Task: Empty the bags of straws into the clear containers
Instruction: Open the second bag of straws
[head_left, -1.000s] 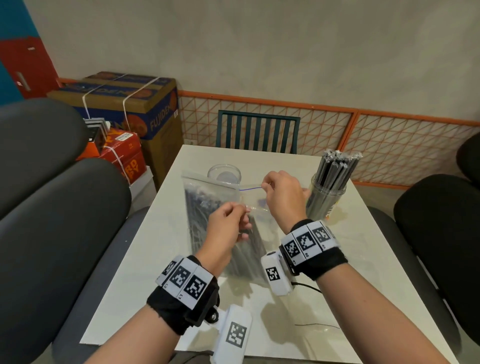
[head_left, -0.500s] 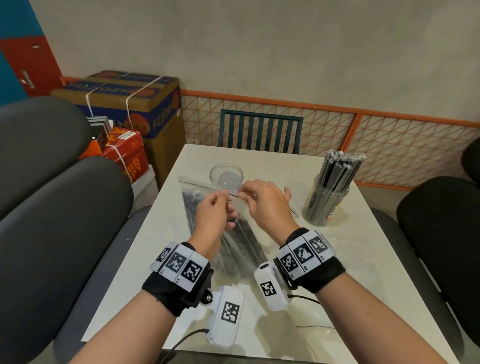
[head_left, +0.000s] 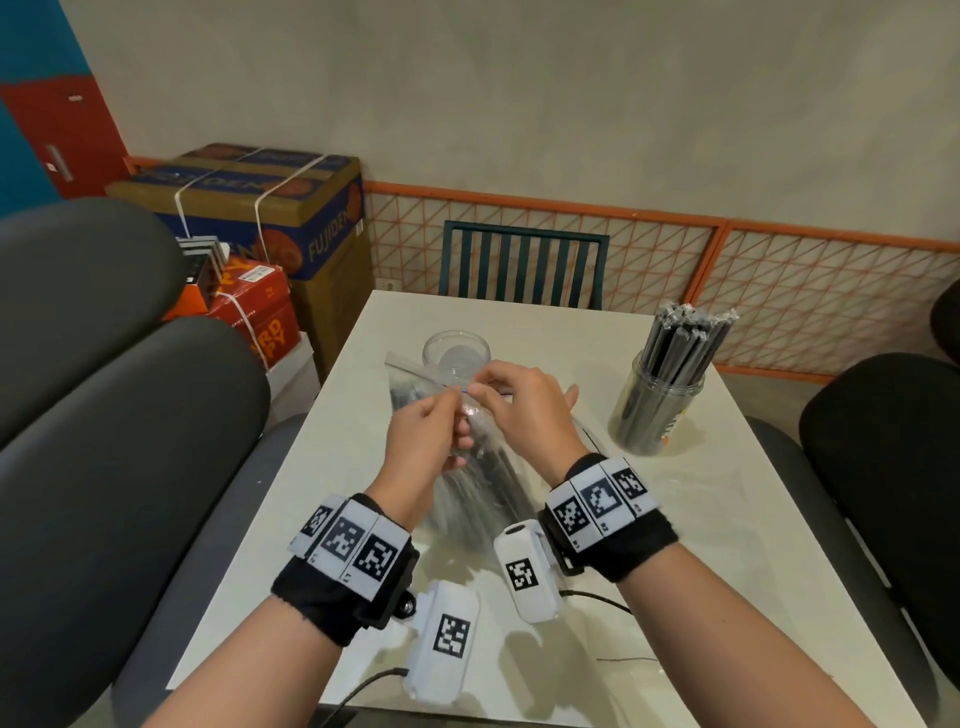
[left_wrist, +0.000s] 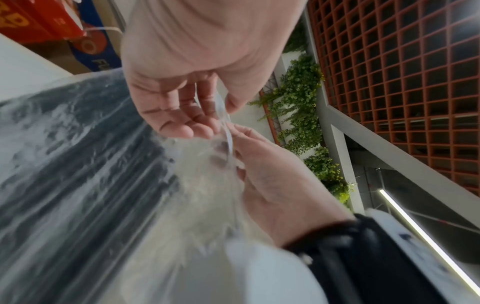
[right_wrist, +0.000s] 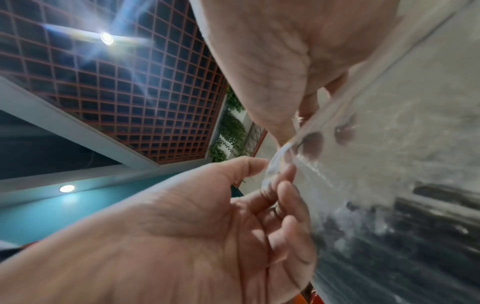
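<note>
A clear zip-top plastic bag (head_left: 470, 467) packed with dark straws (left_wrist: 85, 164) is lifted at its top edge above the white table (head_left: 701, 519), its lower end down by the tabletop between the two wrists; the film looks crinkled and glossy, and the straws inside run lengthwise as a dark bundle. Just beyond the bag's top stands an empty clear container (head_left: 456, 353), and well off to the right a second clear container (head_left: 657, 410) stands upright, already filled with dark straws that stick out above its rim. The left hand (head_left: 426, 441) pinches the bag's sealed top strip between thumb and fingertips, the other fingers curled under. The right hand (head_left: 524, 410) pinches the same strip right beside it, thumb against forefinger, with the remaining fingers loosely spread. In the wrist views the two hands meet at the strip, fingertips nearly touching, and the clear film stretches away from them over the straws
</note>
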